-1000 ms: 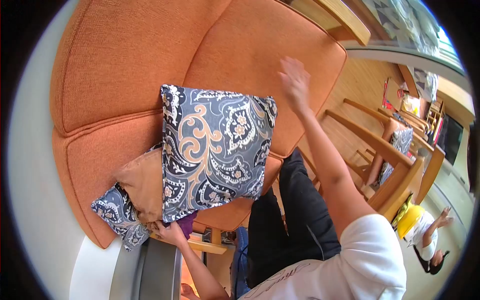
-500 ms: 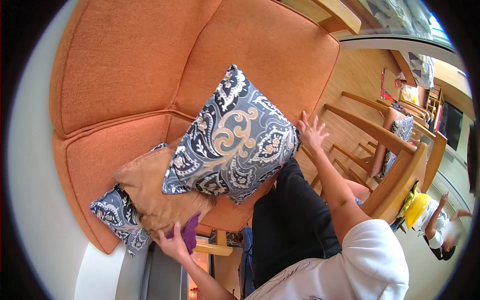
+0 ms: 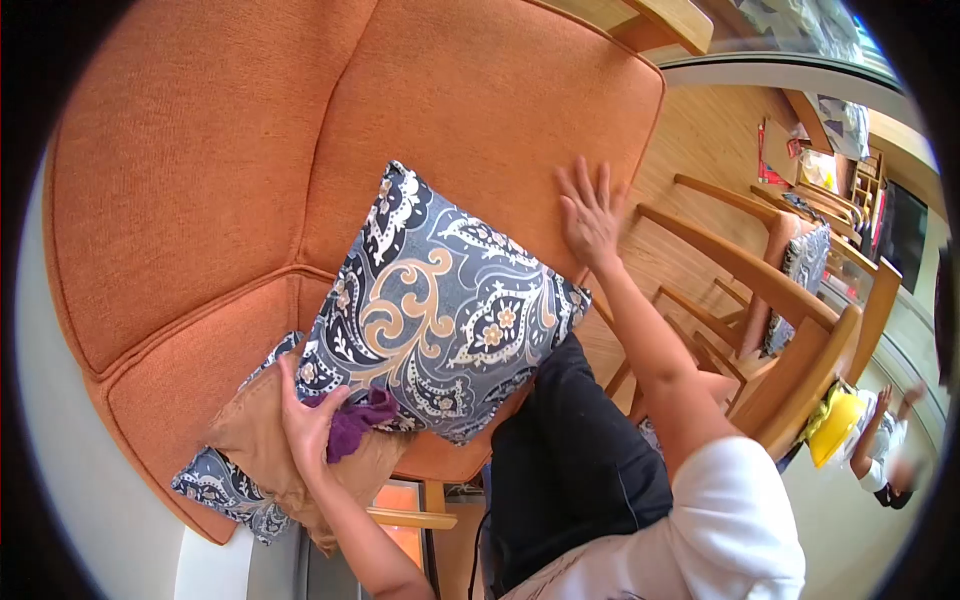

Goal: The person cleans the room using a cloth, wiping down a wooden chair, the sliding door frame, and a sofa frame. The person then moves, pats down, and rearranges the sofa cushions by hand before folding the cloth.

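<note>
My left hand [image 3: 308, 420] rests at the lower left corner of a grey paisley cushion [image 3: 430, 320], its thumb and fingers closed round a purple cloth [image 3: 355, 425]. Tilted corner-up, that cushion lies over the orange sofa seat [image 3: 480, 120]. Beneath it and my left forearm is a tan cushion [image 3: 250, 430], with a second paisley cushion [image 3: 225, 490] partly hidden under the tan one. My right hand [image 3: 592, 220] has its fingers spread over the edge of the sofa seat, above the right corner of the top cushion, and holds nothing.
Wooden chairs [image 3: 735, 245] stand on the wooden floor [image 3: 690, 140] at the right. Another person [image 3: 885, 445] is at the far lower right beside a yellow item [image 3: 835, 425]. A wooden sofa arm [image 3: 675, 22] juts out at the top.
The top paisley cushion has turned and shifted, now lower left than half a second ago. My left hand has moved up onto its corner with the purple cloth. My right hand has moved up slightly.
</note>
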Demonstrator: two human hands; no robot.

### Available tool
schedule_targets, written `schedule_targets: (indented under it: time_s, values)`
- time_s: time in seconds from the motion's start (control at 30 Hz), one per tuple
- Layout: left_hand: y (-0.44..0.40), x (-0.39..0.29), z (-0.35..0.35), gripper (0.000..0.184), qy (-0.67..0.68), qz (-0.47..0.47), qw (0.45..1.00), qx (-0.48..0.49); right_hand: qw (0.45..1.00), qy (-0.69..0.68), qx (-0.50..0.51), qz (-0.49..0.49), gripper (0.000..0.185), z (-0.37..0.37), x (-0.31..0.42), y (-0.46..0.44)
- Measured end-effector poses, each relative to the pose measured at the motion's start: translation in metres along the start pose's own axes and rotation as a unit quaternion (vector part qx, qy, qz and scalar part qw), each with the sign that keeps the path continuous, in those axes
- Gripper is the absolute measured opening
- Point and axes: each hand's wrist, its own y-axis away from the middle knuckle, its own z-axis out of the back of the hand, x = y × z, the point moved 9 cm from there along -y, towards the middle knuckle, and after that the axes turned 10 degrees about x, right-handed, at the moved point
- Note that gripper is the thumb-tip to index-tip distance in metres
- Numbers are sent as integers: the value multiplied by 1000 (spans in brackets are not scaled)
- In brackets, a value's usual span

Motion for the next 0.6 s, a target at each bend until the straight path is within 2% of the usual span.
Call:
schedule_targets:
  time_s: [0.03, 0.07, 0.1, 0.13, 0.17, 0.2, 0.27, 0.33, 0.4, 0.43, 0.5, 0.53, 0.57, 0.6]
  values:
    - [-8, 4, -5, 97, -22, 14, 1000, -4, 985, 118, -15, -126, 49, 9, -15, 16]
    - [-7, 5, -6, 97, -53, 33, 998, 12, 983, 114, 0, -143, 49, 1, -11, 34]
    - [-4, -11, -18, 99, -22, 57, 998, 27, 976, 79, -36, -200, 50, -1, -9, 31]
    - [-11, 17, -15, 80, -44, 9, 999, 10, 966, 39, -86, -239, 51, 3, -1, 5]
    - [-8, 24, -16, 63, -18, 58, 998, 16, 957, -28, -87, -276, 55, 7, 15, -15]
    - [3, 29, -23, 46, 6, 113, 993, 25, 971, -56, -135, -189, 58, 34, 53, -46]
    - [34, -16, -28, 28, -58, 42, 997, -22, 974, -102, -200, -20, 64, 117, 143, -101]
    - [68, -10, -31, 28, 2, 78, 996, -31, 940, -166, -264, 143, 66, 196, 226, -131]
    - [96, -27, -39, 27, 25, 70, 996, -47, 908, -151, -315, 234, 62, 240, 280, -146]
    - [110, -21, -39, 27, 18, 84, 995, -49, 906, -153, -316, 235, 62, 236, 271, -153]
    - [121, -26, -40, 28, 8, 105, 993, -50, 883, 30, -330, 332, 59, 202, 256, -159]
    - [129, -36, -40, 27, 42, 129, 989, -58, 959, 30, -113, 259, 49, 135, 178, -192]
    - [137, -48, -37, 28, 77, 153, 983, -66, 968, -225, -14, 113, 40, 71, 56, -190]
    - [141, -70, -33, 28, 77, 154, 983, -65, 975, -30, -181, 122, 39, 86, -12, -145]
